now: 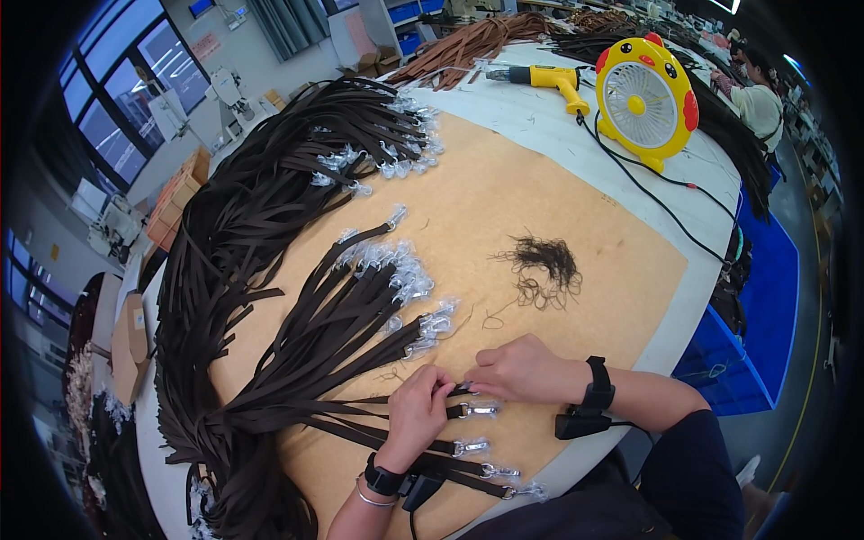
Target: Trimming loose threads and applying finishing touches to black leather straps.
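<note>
Dark flat straps [333, 310] with metal clasps in clear plastic fan out from a gathered bunch at the left. My left hand [418, 409] is closed, thumb and fingers pinching one strap near its clasp end. My right hand [520, 371] meets it there, fingertips pinched on the same strap end; the fingers hide most of that clasp. Just below my hands, several more strap ends lie side by side, with wrapped clasps [472, 447] pointing right. Beyond my hands is a tangle of loose dark threads [544, 261] on the brown sheet [621, 297].
A big heap of dark straps [261, 189] covers the table's left side. Toward the back right stand a yellow heat gun [549, 78] and a chick-shaped fan [641, 103], their black cords trailing right. Blue bins [747, 360] sit beside the table. Another person [760, 99] works farther back.
</note>
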